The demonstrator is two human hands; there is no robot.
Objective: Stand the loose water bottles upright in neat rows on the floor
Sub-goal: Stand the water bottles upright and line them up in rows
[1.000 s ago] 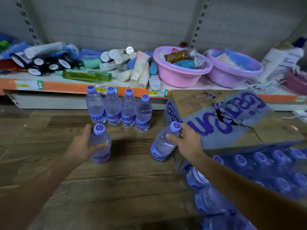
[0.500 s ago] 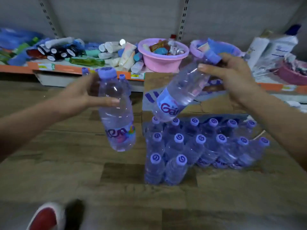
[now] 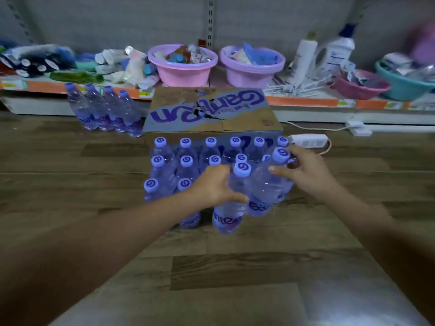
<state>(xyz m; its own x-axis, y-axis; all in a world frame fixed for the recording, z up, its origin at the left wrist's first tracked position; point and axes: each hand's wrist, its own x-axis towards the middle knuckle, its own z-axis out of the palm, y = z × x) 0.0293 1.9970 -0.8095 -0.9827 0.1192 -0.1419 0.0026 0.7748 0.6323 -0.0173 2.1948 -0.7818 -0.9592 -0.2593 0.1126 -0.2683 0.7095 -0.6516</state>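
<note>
Several clear water bottles with purple caps stand in rows on the wooden floor in front of a cardboard box. My left hand grips one bottle at the front of the block, upright near the floor. My right hand holds a second bottle by its neck, tilted slightly, beside the first. A short separate row of bottles stands at the back left by the shelf.
A low shelf along the back carries pink and purple basins, tubes, detergent bottles and a teal basin. A white power strip with its cord lies on the floor right of the box.
Both hands came down from in front of me with their bottles and now hold them at the front right of the block. The view has swung to face the block squarely.
</note>
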